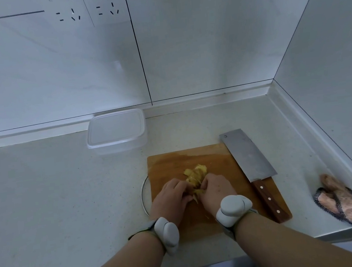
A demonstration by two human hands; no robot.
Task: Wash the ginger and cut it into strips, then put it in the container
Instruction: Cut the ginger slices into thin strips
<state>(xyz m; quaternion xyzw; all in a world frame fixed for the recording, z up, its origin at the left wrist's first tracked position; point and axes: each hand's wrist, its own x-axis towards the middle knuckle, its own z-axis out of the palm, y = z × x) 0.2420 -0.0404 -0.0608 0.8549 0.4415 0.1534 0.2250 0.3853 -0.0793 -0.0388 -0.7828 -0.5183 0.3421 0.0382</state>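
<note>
On the pale tabletop (45,192), beyond and to the left of the fingers, sits a clear plastic container (116,130), well apart from the hands. Nearer, a wooden cutting board (215,157) carries both hands. The left hand (170,197) has its fingers (180,186) curled inward onto the near end of the ginger (196,175), and the right hand (216,191) curls its fingers (205,180) against the same pile from the other side, so the heap is gathered between them. The ginger is pale yellow, cut into thin, slightly curling slivers, loosely heaped and spilling just past the fingertips. Right of the fingers, a cleaver (247,156) lies flat across the board's edge, untouched. Farther right lies a cloth (340,200).
</note>
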